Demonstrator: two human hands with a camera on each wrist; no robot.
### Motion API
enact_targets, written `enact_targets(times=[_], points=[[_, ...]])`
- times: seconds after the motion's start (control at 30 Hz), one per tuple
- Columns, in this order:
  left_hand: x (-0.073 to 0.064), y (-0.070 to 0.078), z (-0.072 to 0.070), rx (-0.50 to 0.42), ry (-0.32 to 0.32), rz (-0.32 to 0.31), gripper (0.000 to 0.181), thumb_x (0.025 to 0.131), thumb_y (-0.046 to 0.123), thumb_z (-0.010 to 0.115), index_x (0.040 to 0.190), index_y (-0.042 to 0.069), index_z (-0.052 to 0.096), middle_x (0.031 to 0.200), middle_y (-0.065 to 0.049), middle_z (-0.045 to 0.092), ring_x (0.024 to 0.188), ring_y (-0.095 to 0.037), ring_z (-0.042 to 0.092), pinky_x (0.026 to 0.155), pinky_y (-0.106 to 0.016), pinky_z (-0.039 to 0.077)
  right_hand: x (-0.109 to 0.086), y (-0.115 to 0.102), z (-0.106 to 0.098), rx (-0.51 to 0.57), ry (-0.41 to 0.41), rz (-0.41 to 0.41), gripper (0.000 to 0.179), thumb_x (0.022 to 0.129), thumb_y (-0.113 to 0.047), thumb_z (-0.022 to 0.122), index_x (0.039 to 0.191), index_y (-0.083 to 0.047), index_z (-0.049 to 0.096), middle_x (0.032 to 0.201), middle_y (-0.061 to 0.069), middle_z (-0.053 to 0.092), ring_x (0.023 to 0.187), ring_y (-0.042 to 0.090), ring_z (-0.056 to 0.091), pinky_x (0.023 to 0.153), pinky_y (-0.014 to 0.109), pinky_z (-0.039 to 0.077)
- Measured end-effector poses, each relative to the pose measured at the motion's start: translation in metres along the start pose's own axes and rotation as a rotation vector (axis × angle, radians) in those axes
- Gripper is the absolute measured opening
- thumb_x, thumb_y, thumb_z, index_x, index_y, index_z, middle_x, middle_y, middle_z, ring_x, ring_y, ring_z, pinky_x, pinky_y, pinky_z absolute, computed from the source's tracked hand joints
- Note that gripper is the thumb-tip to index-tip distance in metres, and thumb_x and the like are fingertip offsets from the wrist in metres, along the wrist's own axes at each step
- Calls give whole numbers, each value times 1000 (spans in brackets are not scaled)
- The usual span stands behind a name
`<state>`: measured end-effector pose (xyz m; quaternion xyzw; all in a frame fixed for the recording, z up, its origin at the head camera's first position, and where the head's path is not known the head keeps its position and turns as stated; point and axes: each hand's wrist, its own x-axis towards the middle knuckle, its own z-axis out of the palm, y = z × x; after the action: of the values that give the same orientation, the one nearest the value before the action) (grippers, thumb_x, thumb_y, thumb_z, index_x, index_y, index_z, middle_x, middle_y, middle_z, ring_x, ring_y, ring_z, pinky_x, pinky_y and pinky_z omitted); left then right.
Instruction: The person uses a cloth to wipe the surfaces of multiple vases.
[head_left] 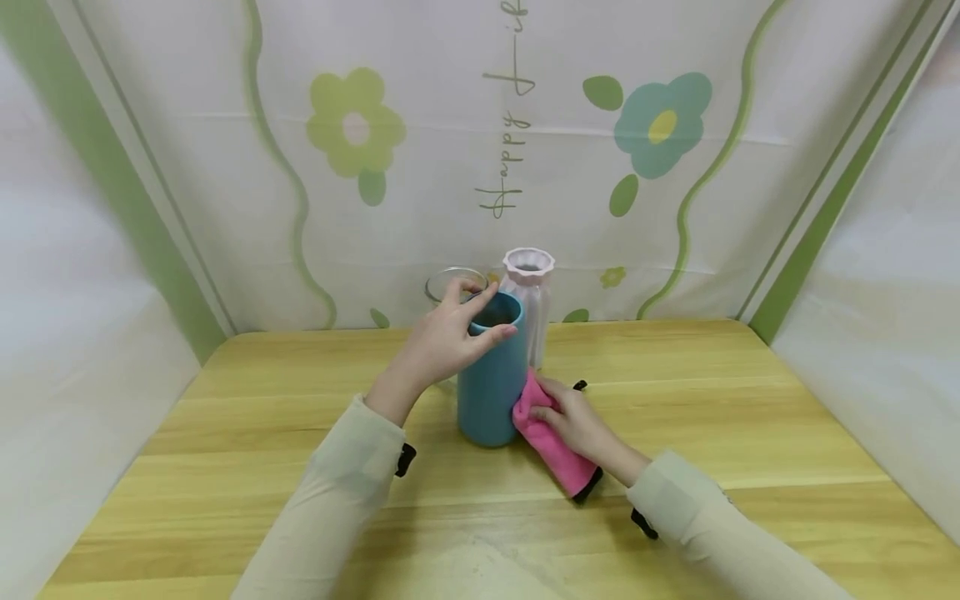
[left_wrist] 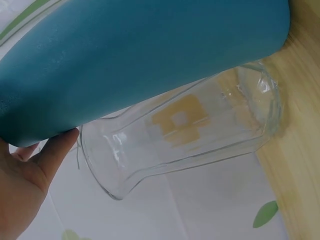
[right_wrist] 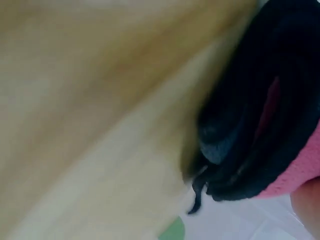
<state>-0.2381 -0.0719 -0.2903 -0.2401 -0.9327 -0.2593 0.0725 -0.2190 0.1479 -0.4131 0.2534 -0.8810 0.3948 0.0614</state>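
A tall blue cylindrical vase [head_left: 491, 392] stands upright on the wooden table. My left hand [head_left: 442, 337] grips it by the rim, thumb on the near side and fingers around the far left. In my right hand [head_left: 577, 417] is a folded pink cloth [head_left: 555, 454] with black edging, pressed against the vase's lower right side. The right wrist view shows the cloth's black edge [right_wrist: 250, 125] close up and blurred. Behind the blue vase stand a clear glass vase [left_wrist: 190, 125], mostly hidden in the head view, and a pale pink vase [head_left: 529, 287] with a scalloped rim.
The wooden table [head_left: 247, 433] meets a white curtain [head_left: 442, 167] with printed flowers at its back edge. White side panels with green stripes [head_left: 112, 158] flank it. The glass and pink vases stand close behind the blue one.
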Motion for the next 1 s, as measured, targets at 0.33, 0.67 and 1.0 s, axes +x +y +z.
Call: enact_targets(times=[0.33, 0.67, 1.0], points=[[-1, -5, -3, -103, -25, 16, 67, 94, 50, 52, 150, 21, 29, 150, -8, 30, 103, -25, 63, 92, -44, 51, 15, -28, -17, 14, 110, -44, 61, 89, -3, 62, 145, -3, 39, 137, 23, 53, 119, 34, 57, 90, 45, 51], [-1, -8, -1, -281, -79, 14, 63, 97, 36, 50, 152, 17, 26, 155, -8, 21, 140, -35, 31, 106, -53, 40, 33, -55, -33, 14, 209, -94, 61, 89, -2, 62, 145, -4, 38, 121, 21, 62, 99, 28, 60, 82, 38, 52], [2, -8, 3, -307, -20, 28, 64, 93, 38, 56, 149, 18, 33, 151, -6, 29, 138, -32, 34, 110, -55, 34, 39, -65, -45, 22, 184, -98, 66, 87, -6, 66, 145, -1, 36, 143, 23, 47, 127, 37, 51, 103, 50, 44]])
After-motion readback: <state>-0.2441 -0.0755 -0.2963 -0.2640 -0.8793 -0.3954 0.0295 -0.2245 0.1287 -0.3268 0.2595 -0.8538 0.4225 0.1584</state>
